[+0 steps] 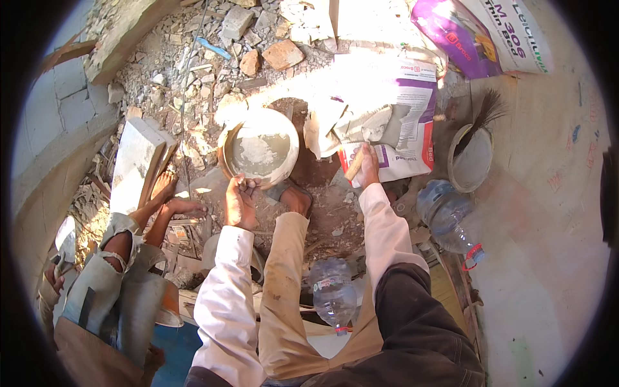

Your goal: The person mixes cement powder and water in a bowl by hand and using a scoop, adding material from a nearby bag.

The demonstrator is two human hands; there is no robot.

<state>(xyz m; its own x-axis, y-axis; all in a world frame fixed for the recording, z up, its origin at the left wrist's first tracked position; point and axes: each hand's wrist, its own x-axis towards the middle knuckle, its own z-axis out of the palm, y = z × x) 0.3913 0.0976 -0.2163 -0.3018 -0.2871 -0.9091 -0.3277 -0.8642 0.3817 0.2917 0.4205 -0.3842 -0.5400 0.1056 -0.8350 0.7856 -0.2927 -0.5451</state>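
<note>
A round bucket [227, 149] with pale grey wet mix inside stands on the rubble. My left hand [240, 205] is at its near rim, fingers curled and closed over the edge. In my right hand [369, 169] is a trowel with a wooden handle [354, 169]. The trowel's grey-coated blade [365, 125] reaches into the mouth of a white, purple and red bag [418, 109] that lies on its side. Grey powder [394, 122] shows at the bag's opening, next to the blade. Part of the handle is hidden by my fingers.
Broken bricks and stones [282, 55] cover the ground ahead. Another bag [461, 39] lies far right. Nearer are a bucket with a dark brush [474, 161] and two clear plastic bottles [446, 216]. A person's bare feet [184, 206] rest at left, by concrete slabs [134, 155].
</note>
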